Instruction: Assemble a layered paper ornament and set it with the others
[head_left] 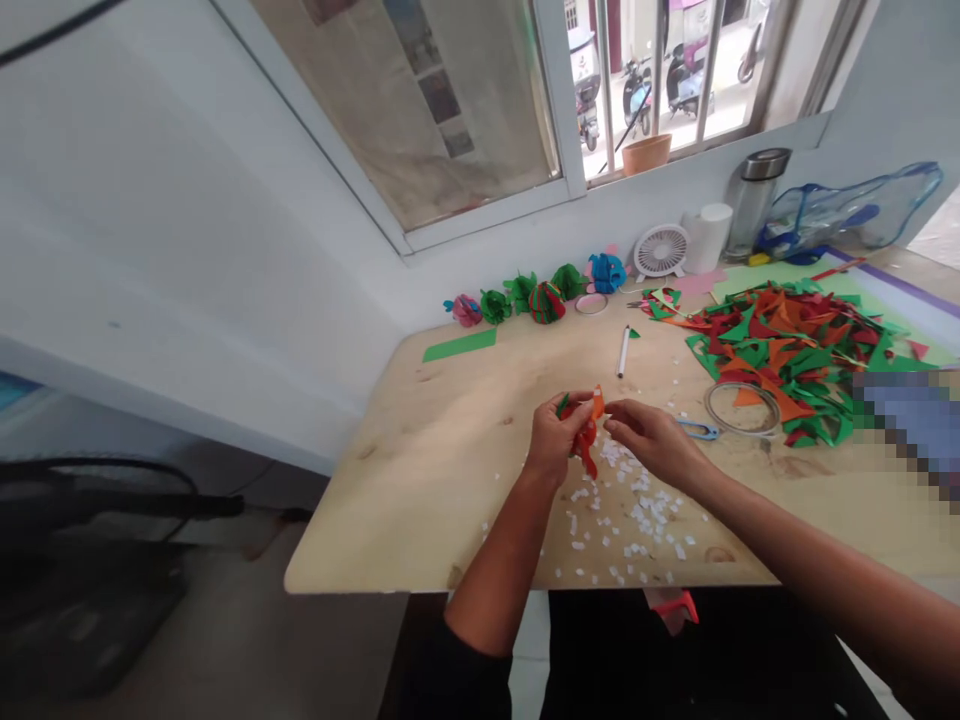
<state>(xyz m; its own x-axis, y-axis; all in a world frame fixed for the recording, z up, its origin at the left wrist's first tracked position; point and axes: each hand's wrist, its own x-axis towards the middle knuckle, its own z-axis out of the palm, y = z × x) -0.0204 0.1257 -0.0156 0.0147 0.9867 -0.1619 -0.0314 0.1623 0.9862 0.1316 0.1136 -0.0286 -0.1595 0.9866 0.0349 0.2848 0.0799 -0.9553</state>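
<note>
Between my hands is a small folded piece of orange-red paper (pixel 588 440) with a bit of green at its upper left. My left hand (pixel 556 436) is closed on it, fingers pinched around its left side. Just to the right, my right hand (pixel 646 432) has its fingers bent close to the orange upper tip; whether they touch it or hold a small scrap is too small to tell. Many tiny white paper bits (pixel 651 515) lie scattered on the wooden table (pixel 420 480) below and right of the hands.
A heap of green, red and orange scraps (pixel 795 345) covers the right side, beside a tape ring (pixel 742 408) and blue scissors (pixel 697 430). A white pen (pixel 623 352) lies ahead. Paper figures (pixel 546 302), a small fan (pixel 661 250) and a glass bottle (pixel 756 205) line the wall.
</note>
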